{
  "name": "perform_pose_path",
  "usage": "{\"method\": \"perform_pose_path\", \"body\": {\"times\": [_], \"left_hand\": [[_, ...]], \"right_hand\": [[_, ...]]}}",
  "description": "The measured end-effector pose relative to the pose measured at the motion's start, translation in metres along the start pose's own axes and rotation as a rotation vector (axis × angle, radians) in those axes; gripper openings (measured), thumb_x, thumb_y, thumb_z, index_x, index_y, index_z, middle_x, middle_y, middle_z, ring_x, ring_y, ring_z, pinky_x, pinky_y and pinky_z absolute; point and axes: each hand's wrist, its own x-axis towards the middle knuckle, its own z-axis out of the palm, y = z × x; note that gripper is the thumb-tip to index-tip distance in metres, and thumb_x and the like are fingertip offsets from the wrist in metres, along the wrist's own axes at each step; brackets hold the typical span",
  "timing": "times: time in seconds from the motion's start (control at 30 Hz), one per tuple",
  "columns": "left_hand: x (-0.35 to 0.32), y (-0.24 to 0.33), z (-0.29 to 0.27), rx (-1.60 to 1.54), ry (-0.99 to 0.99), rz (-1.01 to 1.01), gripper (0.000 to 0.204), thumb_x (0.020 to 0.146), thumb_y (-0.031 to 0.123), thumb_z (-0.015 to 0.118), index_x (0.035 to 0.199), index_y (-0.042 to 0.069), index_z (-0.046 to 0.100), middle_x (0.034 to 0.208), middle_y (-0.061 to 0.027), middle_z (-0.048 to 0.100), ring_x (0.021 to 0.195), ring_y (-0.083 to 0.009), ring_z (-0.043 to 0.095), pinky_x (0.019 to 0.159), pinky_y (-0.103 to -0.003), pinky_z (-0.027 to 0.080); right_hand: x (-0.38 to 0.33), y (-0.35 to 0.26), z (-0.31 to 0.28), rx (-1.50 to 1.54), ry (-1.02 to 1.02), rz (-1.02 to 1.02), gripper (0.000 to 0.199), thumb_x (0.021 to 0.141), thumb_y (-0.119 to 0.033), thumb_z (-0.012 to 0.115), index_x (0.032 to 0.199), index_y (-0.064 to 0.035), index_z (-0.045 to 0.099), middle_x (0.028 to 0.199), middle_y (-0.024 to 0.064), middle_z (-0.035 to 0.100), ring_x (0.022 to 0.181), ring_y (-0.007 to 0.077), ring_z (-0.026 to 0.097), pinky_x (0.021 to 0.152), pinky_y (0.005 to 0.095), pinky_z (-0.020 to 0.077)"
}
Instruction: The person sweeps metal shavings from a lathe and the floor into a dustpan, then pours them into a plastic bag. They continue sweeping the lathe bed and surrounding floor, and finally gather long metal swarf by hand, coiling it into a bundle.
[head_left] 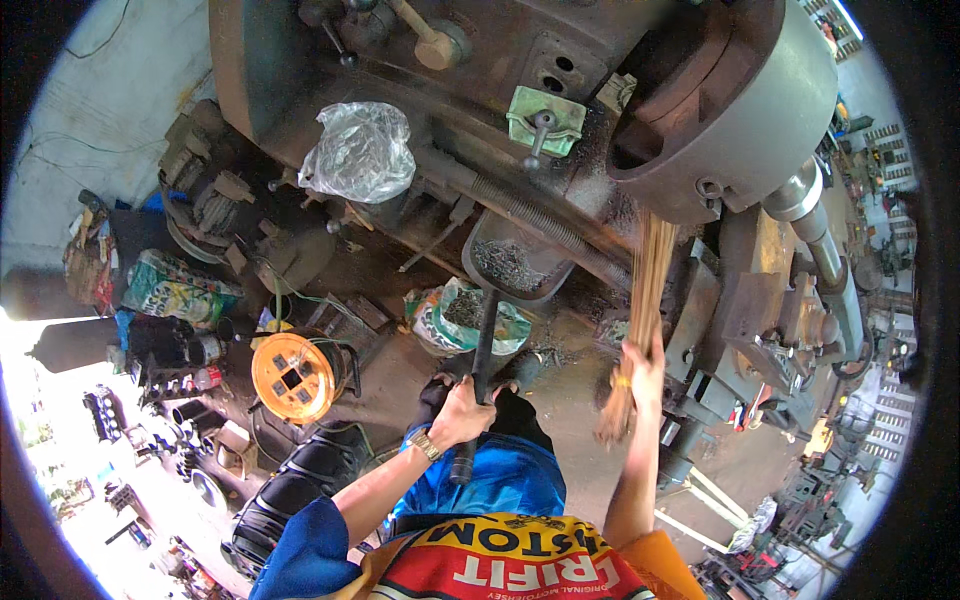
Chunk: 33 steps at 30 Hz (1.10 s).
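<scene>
My left hand (463,412) is closed round the dark handle of a metal shovel (487,340). Dark metal chips (508,264) lie in the shovel's pan, which is held below the long threaded screw (530,215) of a large lathe. To the right, my right hand (645,374) grips a stick broom (653,268), a bundle of thin brown twigs tied with a yellow band. The broom's far end reaches up beside the grey lathe chuck (745,105), against the machine bed, where it looks slightly blurred. More chips (600,190) are scattered on the bed left of the chuck.
A white and green sack (425,318) of chips stands on the floor under the shovel. An orange cable reel (292,378) is to the left. Clear plastic (358,150) and a green cloth (546,120) lie on the lathe. Steel machine parts (765,320) crowd the right.
</scene>
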Motion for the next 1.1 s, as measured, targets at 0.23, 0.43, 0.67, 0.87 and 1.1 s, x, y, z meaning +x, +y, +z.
{"method": "perform_pose_path", "body": {"times": [0.23,0.43,0.67,0.87,1.1], "left_hand": [[0.001,0.0,-0.002,0.308,0.081,0.084,0.045,0.077,0.017,0.066,0.105,-0.012,0.045,0.077,-0.0242,0.062,0.07,-0.0367,0.065,0.06,-0.044,0.053],[0.012,-0.021,0.002,0.28,0.131,0.069,0.047,0.074,0.016,0.064,0.107,-0.014,0.048,0.088,-0.0311,0.061,0.086,-0.0442,0.063,0.075,-0.046,0.052],[0.011,-0.02,-0.001,0.285,0.137,0.06,0.048,0.074,0.016,0.064,0.107,-0.013,0.044,0.081,-0.0258,0.06,0.079,-0.0414,0.064,0.069,-0.045,0.052],[-0.001,-0.002,-0.001,0.246,0.111,0.043,0.04,0.077,0.011,0.068,0.107,-0.006,0.048,0.071,-0.0122,0.059,0.059,-0.0206,0.059,0.05,-0.036,0.047],[-0.004,0.006,0.001,0.208,0.124,0.037,0.038,0.075,0.011,0.07,0.103,-0.005,0.05,0.066,-0.0126,0.059,0.051,-0.0208,0.059,0.046,-0.036,0.048]], "right_hand": [[-0.008,-0.01,0.039,-0.249,-0.298,-0.128,0.085,0.083,-0.006,0.066,0.155,-0.0208,0.024,0.105,0.0099,0.06,0.066,0.0146,0.06,0.053,0.0307,0.054],[-0.074,-0.02,-0.012,-0.267,-0.095,-0.081,0.086,0.082,0.004,0.061,0.155,-0.0205,0.024,0.09,0.004,0.057,0.063,0.0113,0.055,0.047,0.0276,0.0492],[-0.019,0.017,-0.028,-0.208,0.1,-0.164,0.081,0.085,0.003,0.061,0.155,-0.0106,0.023,0.107,0.0035,0.06,0.076,0.0111,0.055,0.063,0.0245,0.0493],[0.118,-0.025,0.034,-0.097,-0.176,-0.076,0.075,0.085,-0.001,0.065,0.151,-0.0166,0.034,0.088,0.008,0.061,0.063,0.0176,0.058,0.047,0.0358,0.0513],[0.039,-0.039,0.019,-0.336,-0.35,-0.259,0.088,0.079,0.005,0.064,0.155,-0.0206,0.026,0.109,0.008,0.063,0.071,0.0144,0.061,0.055,0.0316,0.0547]]}}
